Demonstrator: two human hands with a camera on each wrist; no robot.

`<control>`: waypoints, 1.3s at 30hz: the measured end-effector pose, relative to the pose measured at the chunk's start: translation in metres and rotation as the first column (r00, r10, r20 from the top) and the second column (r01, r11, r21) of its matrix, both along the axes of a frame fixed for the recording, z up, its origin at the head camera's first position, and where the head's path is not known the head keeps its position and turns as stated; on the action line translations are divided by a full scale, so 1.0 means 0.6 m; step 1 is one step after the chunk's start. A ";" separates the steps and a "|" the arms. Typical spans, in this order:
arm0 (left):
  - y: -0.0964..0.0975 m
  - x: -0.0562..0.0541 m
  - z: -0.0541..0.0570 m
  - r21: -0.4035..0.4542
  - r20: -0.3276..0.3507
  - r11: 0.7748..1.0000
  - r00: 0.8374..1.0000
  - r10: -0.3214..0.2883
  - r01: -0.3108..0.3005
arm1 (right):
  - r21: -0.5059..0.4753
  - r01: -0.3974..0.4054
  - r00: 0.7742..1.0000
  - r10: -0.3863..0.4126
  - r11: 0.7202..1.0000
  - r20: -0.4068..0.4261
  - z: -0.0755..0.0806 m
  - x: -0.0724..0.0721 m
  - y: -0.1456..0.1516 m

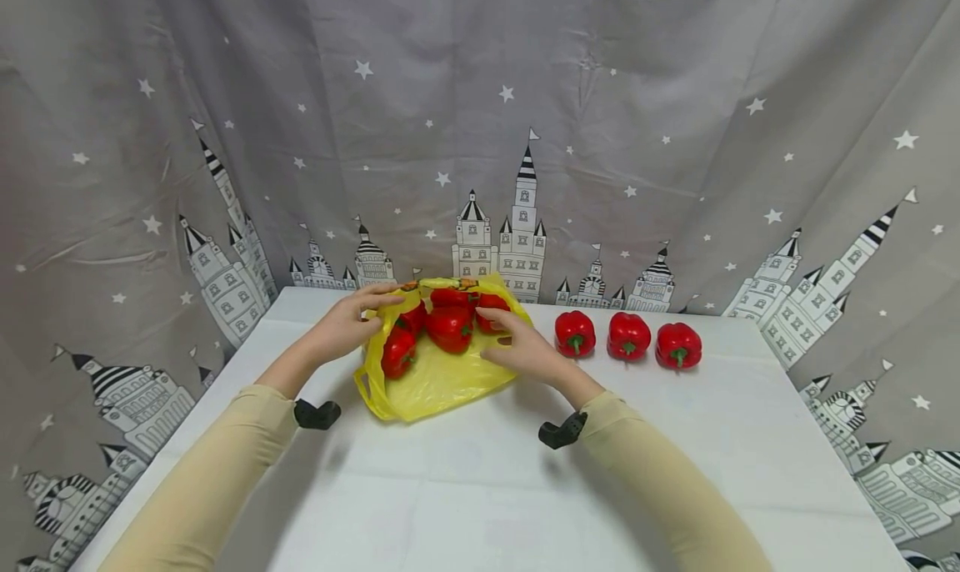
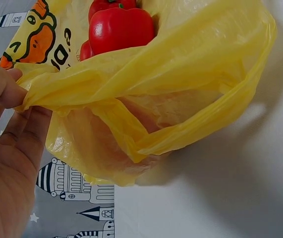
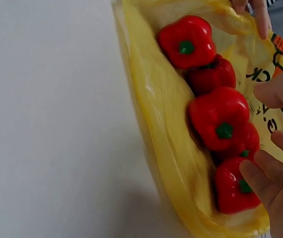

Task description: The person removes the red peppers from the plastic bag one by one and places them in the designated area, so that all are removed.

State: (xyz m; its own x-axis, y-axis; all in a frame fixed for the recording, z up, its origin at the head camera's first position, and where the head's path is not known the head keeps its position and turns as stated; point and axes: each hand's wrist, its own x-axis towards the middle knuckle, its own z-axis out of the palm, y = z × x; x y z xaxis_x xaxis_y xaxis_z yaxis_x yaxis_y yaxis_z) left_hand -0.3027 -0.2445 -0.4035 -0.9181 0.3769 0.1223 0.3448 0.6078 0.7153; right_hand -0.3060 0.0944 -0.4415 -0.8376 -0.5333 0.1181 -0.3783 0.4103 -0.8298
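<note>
A yellow plastic bag (image 1: 438,384) with printed black letters and an orange cartoon face lies opened on the table. Several red bell peppers (image 3: 219,118) with green stems are inside it. At the bag's left rim, my left hand (image 1: 347,326) pinches the thin plastic between thumb and fingers, seen closely in the left wrist view. My right hand (image 1: 528,351) is over the bag's right side, its fingers spread and loosely bent. Its fingertips overlap the rightmost pepper in the bag (image 3: 233,191); whether they touch it I cannot tell.
Three more red bell peppers, a left one (image 1: 575,333), a middle one (image 1: 628,336) and a right one (image 1: 678,346), stand in a row right of the bag. They rest on the white-covered table (image 1: 465,489). A grey castle-print curtain (image 1: 637,138) hangs behind and along both sides.
</note>
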 end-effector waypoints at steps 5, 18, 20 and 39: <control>-0.001 0.000 0.000 -0.002 -0.003 1.000 1.000 0.003 -0.003 | -0.003 0.016 1.000 -0.016 1.000 -0.006 -0.007 -0.011 -0.022; -0.002 0.000 -0.004 0.001 0.019 1.000 1.000 0.011 -0.011 | 0.087 0.122 0.993 -0.121 0.989 -0.008 -0.029 -0.028 -0.072; -0.002 0.000 -0.004 0.000 0.020 1.000 1.000 0.012 -0.012 | 0.094 0.132 0.991 -0.133 0.987 0.000 -0.030 -0.027 -0.078; -0.001 0.001 -0.003 0.008 0.008 1.000 1.000 0.006 -0.006 | 0.101 0.140 0.990 -0.141 0.985 -0.001 -0.047 -0.030 -0.085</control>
